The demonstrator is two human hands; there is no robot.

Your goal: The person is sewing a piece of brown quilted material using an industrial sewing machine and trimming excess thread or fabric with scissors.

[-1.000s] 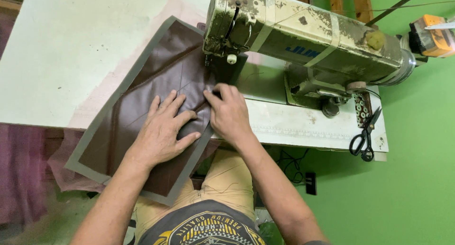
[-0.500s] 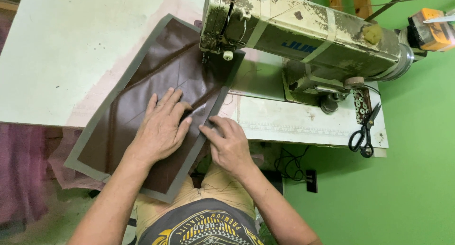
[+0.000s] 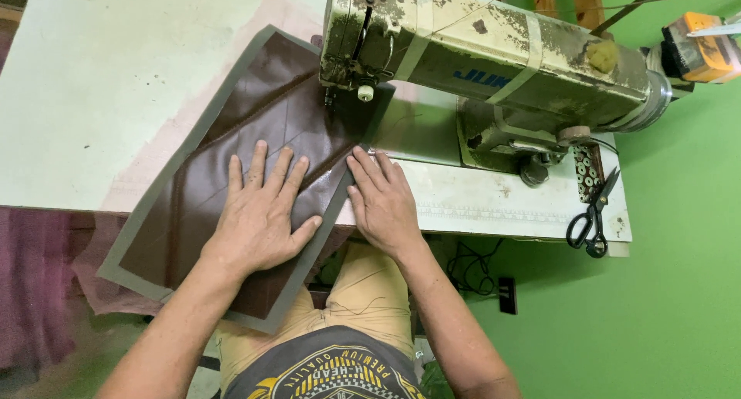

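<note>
A dark brown leather panel (image 3: 193,206) with a grey border lies slanted across the white sewing table (image 3: 116,98), its far end under the needle of a worn cream industrial sewing machine (image 3: 478,67). My left hand (image 3: 262,214) rests flat on the panel's middle, fingers spread. Flat beside it, my right hand (image 3: 382,198) presses the panel's right grey edge and the table, just in front of the needle. Neither hand grips anything.
Black scissors (image 3: 590,218) hang at the table's right edge, beside a strip of bobbins (image 3: 585,171). An orange device (image 3: 698,48) sits at the far right. Purple cloth (image 3: 35,283) hangs at the left below the table. A green wall fills the right side.
My right hand slid back from near the needle toward me, then settled flat at the panel's right edge. The left hand stays flat on the leather, and the panel has moved a little under the needle.
</note>
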